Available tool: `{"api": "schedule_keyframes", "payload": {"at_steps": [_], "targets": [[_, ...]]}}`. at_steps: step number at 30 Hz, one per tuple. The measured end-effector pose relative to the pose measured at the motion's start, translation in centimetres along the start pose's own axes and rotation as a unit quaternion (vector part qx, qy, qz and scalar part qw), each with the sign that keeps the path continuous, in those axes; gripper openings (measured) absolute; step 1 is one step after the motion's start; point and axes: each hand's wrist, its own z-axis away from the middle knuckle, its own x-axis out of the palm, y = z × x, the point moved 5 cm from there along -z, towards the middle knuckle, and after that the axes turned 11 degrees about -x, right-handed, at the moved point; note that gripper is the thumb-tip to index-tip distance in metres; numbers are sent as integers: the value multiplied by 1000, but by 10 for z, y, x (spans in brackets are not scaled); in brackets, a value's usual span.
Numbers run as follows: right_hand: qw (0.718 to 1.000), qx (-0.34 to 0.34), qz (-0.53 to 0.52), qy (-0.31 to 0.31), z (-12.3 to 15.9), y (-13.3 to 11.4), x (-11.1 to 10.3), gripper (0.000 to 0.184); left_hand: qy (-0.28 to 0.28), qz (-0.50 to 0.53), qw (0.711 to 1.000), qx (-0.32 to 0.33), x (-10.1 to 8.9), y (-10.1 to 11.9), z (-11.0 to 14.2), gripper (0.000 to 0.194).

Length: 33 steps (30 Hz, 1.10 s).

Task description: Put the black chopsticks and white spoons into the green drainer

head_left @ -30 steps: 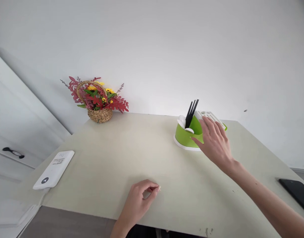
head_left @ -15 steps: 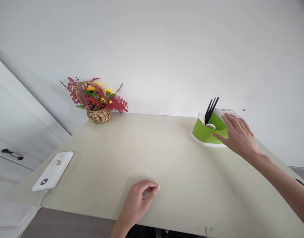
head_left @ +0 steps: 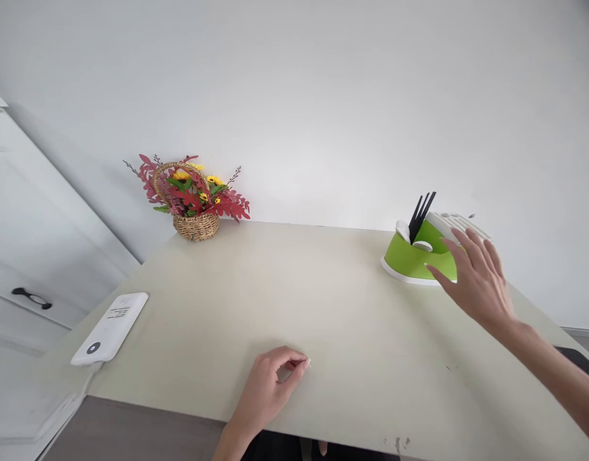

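My right hand (head_left: 477, 278) is held open in front of the utensil holder, fingers spread and nothing in it. The holder (head_left: 412, 259) is green with a white base and a slotted white section at the back right. Several black chopsticks (head_left: 423, 218) stand in it, with a white spoon (head_left: 403, 230) at its left and another white rounded piece (head_left: 423, 246) at the front. Part of the holder is hidden behind my fingers. Near the table's front edge rests my left hand (head_left: 270, 384), closed, thumb and index fingertips together with nothing visible between them.
A wicker basket (head_left: 196, 227) of red leaves and yellow flowers stands at the back left of the table (head_left: 299, 288). On the left edge lies a white power bank (head_left: 111, 328) with a cable. A white cabinet (head_left: 49, 243) is to the left; a dark object (head_left: 580, 363) sits at far right.
My right hand has drawn slightly down and to the right, its fingers more spread, uncovering more of the holder's white section. The left hand keeps its place. The camera view has shifted a little.
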Motion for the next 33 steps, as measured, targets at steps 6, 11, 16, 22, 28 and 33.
{"api": "schedule_keyframes", "payload": {"at_steps": [6, 11, 16, 22, 28, 33], "targets": [[994, -19, -110, -21, 45, -71, 6, 45, -3, 2, 1000, 2, 0, 2, 0, 25], [959, 74, -254, -104, 72, -107, 33, 22, -41, 7, 999, -14, -3, 0, -9, 31], [870, 264, -386, -155, 58, -117, 67, 39, -59, 12, 998, -20, -13, -1, -46, 42], [838, 300, -424, -166, 18, -122, 110, 48, 28, -4, 999, 39, -27, 4, -122, 43], [831, 311, -438, -144, 7, -122, 128, 43, 146, 18, 987, 62, -43, 7, -167, 37], [823, 322, -452, -119, 8, -117, 124, 41, 133, 49, 989, 47, -47, 2, -172, 34]]}}
